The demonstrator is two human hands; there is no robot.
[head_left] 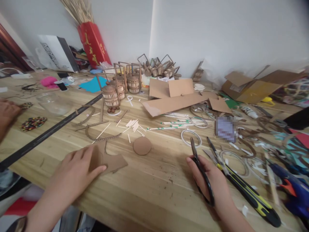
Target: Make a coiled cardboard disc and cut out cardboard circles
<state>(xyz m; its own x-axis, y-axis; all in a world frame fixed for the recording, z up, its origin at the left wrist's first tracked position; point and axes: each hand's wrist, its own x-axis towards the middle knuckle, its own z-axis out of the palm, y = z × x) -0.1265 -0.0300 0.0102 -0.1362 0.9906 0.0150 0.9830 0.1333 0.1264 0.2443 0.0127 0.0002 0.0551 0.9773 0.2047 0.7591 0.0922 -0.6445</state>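
My left hand (79, 166) rests at the table's near left, its thumb and fingers closed on an irregular cardboard scrap (117, 162) with a curved cut edge. My fingers hide part of the scrap. In my right hand (210, 177) is a pair of black-handled scissors (200, 169), pointing away from me with the blades together. A round cardboard disc (142, 145) lies flat between my hands, touched by neither. Beyond it are short pale sticks (133, 125) in a loose pile.
Another person's hand (8, 111) is at the left edge near colored beads (33, 123). Small lidded baskets (111, 96) stand behind the sticks. Cardboard sheets (169, 102) lie farther back. A utility knife (248, 190), tape rolls (191, 138) and a blue glue gun (293, 187) are at right.
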